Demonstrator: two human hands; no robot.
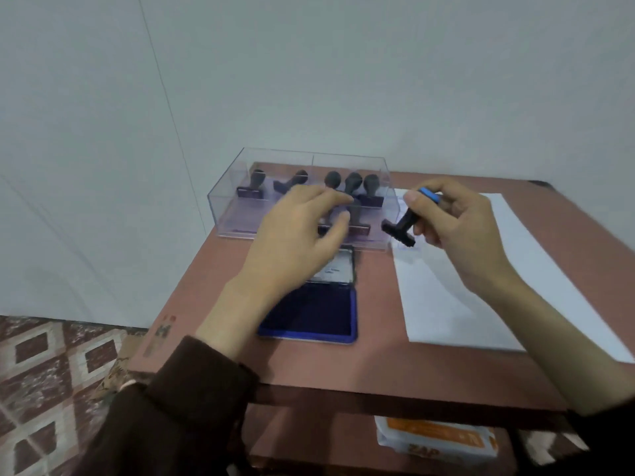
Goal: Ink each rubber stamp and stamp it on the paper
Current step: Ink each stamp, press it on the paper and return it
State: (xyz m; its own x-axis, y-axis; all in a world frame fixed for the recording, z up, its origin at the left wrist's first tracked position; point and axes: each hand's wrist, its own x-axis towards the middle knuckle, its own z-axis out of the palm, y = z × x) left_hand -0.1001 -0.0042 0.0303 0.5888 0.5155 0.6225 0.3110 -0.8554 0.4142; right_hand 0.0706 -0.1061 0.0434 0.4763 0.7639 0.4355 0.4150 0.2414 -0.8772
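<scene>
The bench (343,365) is laid out so that each step sits within easy reach: a clear box (240,187) of stamps is kept at the far edge, the open ink pad (311,312) is set just in front of it, and the paper (457,290) is spread to the right of the pad. This order seems meant to let a stamp be taken out, inked, and pressed in one sweep from left to right.

A stamp (403,225) with a blue-capped handle is held by the right hand (460,231) above the far left corner of the paper, just beside the box. It is tilted, its flat face turned down and to the left, toward the pad. The fingers (412,200) are closed around the handle, thumb and forefinger near the cap.

The left hand (295,235) is held over the near part of the box and the far end of the pad. Its fingers are loosely spread and half curled, and nothing is gripped by them; whether a stamp below is touched cannot be told. Several dark stamps (354,182) are left standing in the box.
</scene>
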